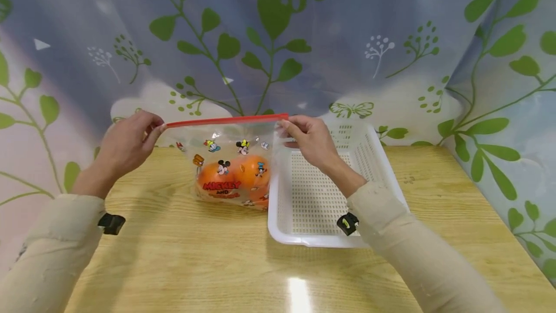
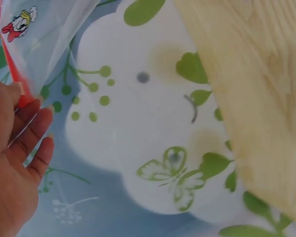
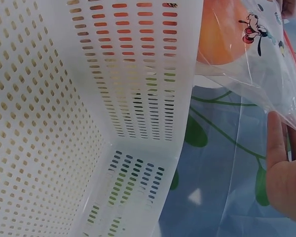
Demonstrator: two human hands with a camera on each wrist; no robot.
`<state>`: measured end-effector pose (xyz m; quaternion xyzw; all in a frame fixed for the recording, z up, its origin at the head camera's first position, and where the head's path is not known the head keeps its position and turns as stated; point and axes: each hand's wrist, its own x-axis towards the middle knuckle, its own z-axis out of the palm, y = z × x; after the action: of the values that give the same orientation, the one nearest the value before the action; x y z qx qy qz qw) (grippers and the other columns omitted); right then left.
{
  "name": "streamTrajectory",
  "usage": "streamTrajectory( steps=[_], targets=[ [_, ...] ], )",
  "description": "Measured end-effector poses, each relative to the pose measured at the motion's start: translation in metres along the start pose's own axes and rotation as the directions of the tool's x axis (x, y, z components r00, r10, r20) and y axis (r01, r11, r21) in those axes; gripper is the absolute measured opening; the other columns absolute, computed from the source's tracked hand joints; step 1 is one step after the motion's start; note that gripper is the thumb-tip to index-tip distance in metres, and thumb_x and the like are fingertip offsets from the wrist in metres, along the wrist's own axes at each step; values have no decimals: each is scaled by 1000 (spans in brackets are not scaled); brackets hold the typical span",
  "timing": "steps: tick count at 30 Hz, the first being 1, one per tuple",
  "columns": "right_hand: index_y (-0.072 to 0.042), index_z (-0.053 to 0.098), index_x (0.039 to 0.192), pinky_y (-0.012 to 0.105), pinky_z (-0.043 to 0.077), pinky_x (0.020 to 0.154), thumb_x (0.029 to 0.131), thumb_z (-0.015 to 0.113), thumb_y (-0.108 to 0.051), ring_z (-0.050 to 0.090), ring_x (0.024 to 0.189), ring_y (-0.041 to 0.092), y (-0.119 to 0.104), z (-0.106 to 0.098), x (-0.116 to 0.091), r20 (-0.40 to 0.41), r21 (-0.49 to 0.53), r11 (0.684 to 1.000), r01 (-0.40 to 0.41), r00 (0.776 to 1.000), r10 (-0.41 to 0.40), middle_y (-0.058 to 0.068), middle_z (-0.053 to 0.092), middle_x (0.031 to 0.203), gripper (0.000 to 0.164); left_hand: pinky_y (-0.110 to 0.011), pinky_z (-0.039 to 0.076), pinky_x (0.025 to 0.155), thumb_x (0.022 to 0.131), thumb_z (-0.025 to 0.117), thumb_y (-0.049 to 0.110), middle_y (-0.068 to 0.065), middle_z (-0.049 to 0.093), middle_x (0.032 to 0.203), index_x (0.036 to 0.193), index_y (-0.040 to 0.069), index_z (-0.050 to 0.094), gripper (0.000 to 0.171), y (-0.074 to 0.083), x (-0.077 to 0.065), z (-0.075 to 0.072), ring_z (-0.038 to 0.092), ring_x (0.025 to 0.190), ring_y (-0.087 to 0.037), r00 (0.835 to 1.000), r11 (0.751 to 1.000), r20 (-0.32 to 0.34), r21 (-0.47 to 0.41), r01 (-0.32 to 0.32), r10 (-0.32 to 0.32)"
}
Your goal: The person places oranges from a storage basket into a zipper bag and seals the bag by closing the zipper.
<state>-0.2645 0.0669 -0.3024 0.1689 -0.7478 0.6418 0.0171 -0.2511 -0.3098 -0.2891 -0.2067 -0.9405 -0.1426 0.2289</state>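
Observation:
A clear zip bag [image 1: 226, 146] printed with cartoon figures stands on the table, its red zip strip [image 1: 226, 120] stretched straight along the top. Several round orange fruits [image 1: 249, 170] lie in the bottom of it. My left hand [image 1: 126, 146] pinches the strip's left end between thumb and fingers; in the left wrist view, the other fingers [image 2: 39, 158] curl loosely below it. At the right end, my right hand [image 1: 312, 141] pinches the bag's top corner, its forearm reaching over the white basket. The right wrist view shows the bag's corner [image 3: 286, 111] between thumb and fingers.
A white perforated plastic basket [image 1: 274, 226] stands right beside the bag, overlapping its right edge. Both are on a light wooden table [image 1: 187, 264]. A curtain [image 1: 347, 23] with leaves and butterflies hangs behind the table and along its sides.

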Motion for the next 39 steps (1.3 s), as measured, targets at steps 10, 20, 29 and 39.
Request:
streamTrajectory(
  steps=[10,20,29,39],
  targets=[
    [-1,69,104,32,56,75,95,59,-20,63,88,23,6,1,0,3,30,999,32,999,-32,13,64,93,24,-24,47,83,101,46,32,-3,55,113,129,5,51,38,-5,-15,37,56,99,-10,955,660,99,-703,266,-279],
    [0,68,104,35,56,75,94,60,-20,63,90,24,1,3,-6,27,82,997,-8,1000,6,14,63,95,24,-25,52,81,102,46,12,-1,66,100,92,7,70,27,0,-30,62,64,91,-12,964,61,139,-986,156,-226],
    [2,67,102,37,56,73,94,60,-18,66,88,26,-9,5,-16,73,107,993,-56,996,48,16,66,94,22,-25,55,69,99,51,10,-4,70,87,98,4,73,24,9,-49,39,68,74,-12,959,204,75,-970,134,-275],
    [5,64,101,40,57,71,96,58,-13,69,87,26,-16,14,-22,176,107,975,-197,968,177,17,69,95,19,-25,55,58,100,51,11,-5,72,80,95,8,73,23,10,-68,19,67,66,-13,945,228,150,-949,220,-290]
  ],
)
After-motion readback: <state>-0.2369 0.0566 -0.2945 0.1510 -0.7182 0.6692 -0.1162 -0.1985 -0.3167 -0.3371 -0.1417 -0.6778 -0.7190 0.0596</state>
